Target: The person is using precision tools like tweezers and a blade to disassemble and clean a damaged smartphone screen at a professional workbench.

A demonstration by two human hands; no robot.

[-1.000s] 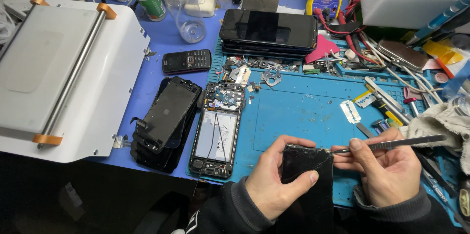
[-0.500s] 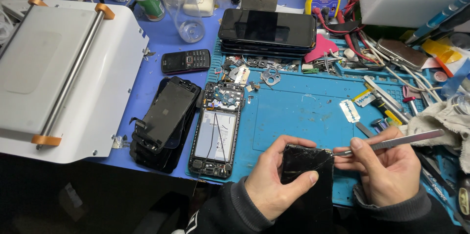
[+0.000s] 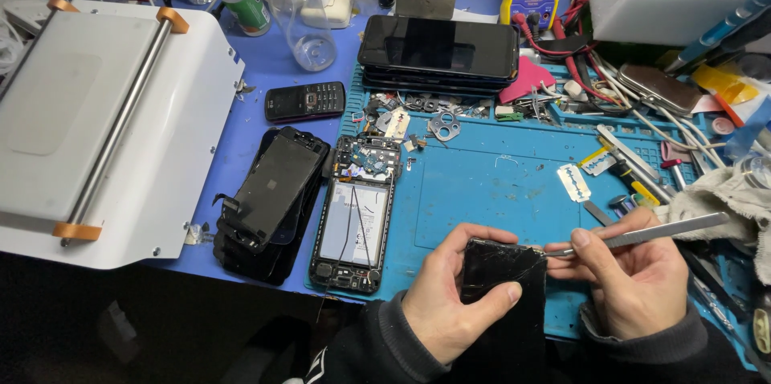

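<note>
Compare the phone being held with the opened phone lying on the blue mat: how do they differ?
The held phone shows a cracked, glossy black face; the opened phone shows its circuit board and pale inner panel. The held phone is in the grip of the left hand, with the metal tool in the right hand at its top corner; the opened phone lies untouched, flat on the mat. Both are slim rectangles.

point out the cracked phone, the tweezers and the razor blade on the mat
cracked phone (image 3: 502, 271), head view, on the cracked black glass between the left hand's fingers and thumb
tweezers (image 3: 666, 229), head view, on the bare metal shaft past the right hand's fingers
razor blade (image 3: 574, 183), head view, on the blade's flat middle
</note>
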